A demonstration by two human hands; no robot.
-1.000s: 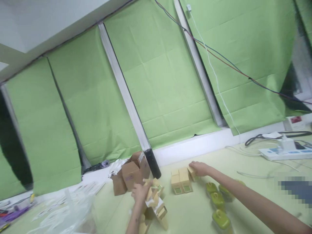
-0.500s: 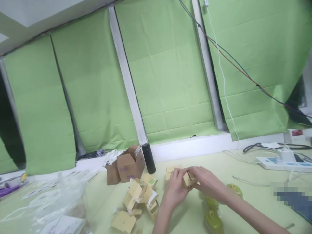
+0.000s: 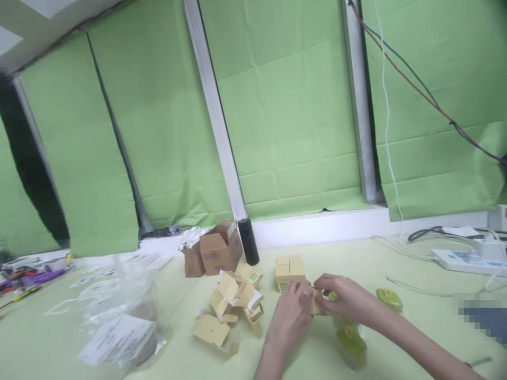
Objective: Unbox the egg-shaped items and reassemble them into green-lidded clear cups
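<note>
My left hand (image 3: 291, 311) and my right hand (image 3: 344, 298) meet over the table, both closed on a small tan cardboard box (image 3: 318, 305). Fingers cover most of this box, so its flaps cannot be made out. Just behind my left hand stand closed tan boxes (image 3: 290, 268) set side by side. Several opened, loose tan boxes (image 3: 237, 295) lie heaped to the left. Under and beside my right forearm are yellow-green objects in clear packaging (image 3: 350, 340), with another yellow-green one (image 3: 390, 299) farther right.
A black cylinder (image 3: 248, 241) and a brown carton (image 3: 219, 250) stand near the wall. At the left sits a clear plastic bag (image 3: 130, 316) with papers. A white power strip (image 3: 459, 259) with cables lies at the right, above a blurred dark patch (image 3: 485, 319).
The view has tilted down and swung left. My hands have drawn the small box away from the closed boxes, nearer to me, and those boxes now show more fully.
</note>
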